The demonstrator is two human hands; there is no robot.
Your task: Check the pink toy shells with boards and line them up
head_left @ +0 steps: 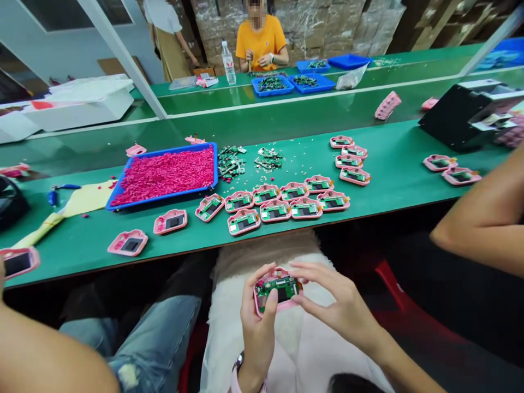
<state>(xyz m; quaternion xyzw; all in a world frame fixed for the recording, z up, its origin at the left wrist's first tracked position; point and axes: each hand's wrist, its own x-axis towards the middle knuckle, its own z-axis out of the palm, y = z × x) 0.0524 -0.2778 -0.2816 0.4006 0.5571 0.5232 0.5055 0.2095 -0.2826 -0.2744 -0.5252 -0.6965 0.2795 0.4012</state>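
Note:
Above my lap I hold a pink plastic casing with a green circuit board [281, 290] in it. My left hand [258, 314] grips its left side, the thumb lying over the board. At the right edge, by a small orange-brown ribbon, the thumb and fingers of my right hand [339, 297] close on the casing. On the bench beyond, several similar pink casings with boards [275, 210] stand in two rows. Loose green circuit boards [268, 159] lie in small piles behind them.
A blue tray [215, 164] of small pink parts stands left on the green bench [393, 164]. A black box-shaped device [446, 117] is at the right. Co-workers' arms [487, 213] reach in from both sides. Across the bench, a person in orange [262, 41] sits behind blue trays [272, 93].

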